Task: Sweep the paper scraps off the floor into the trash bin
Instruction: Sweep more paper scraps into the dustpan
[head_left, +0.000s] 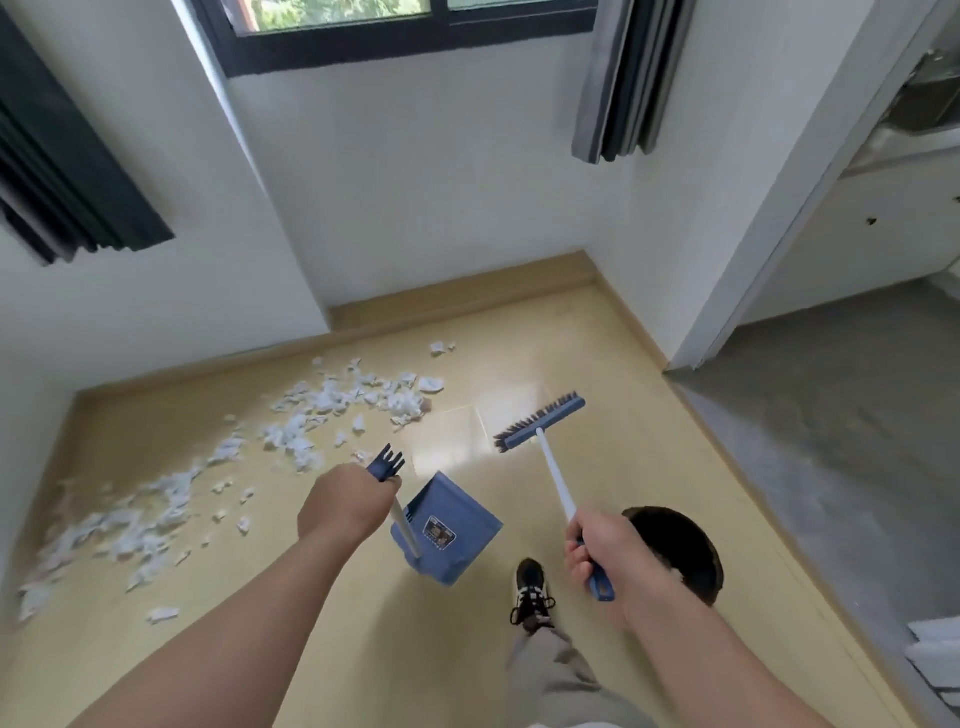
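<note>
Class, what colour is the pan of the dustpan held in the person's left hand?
Blue, with a small dark label; the long-handled plastic dustpan shows best in the head view.

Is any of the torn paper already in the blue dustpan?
No. The dustpan looks empty, and the paper scraps lie on the floor.

White plastered walls (415, 182) meet in a corner ahead of the hands, edged by a tan baseboard (467, 291). A glossy pale-yellow floor (623, 467) reflects daylight from a black-framed window (405, 31) high above them. Grey pleated curtains (623, 78) hang up to the right; a grey concrete floor (831, 415) lies further right.
</note>
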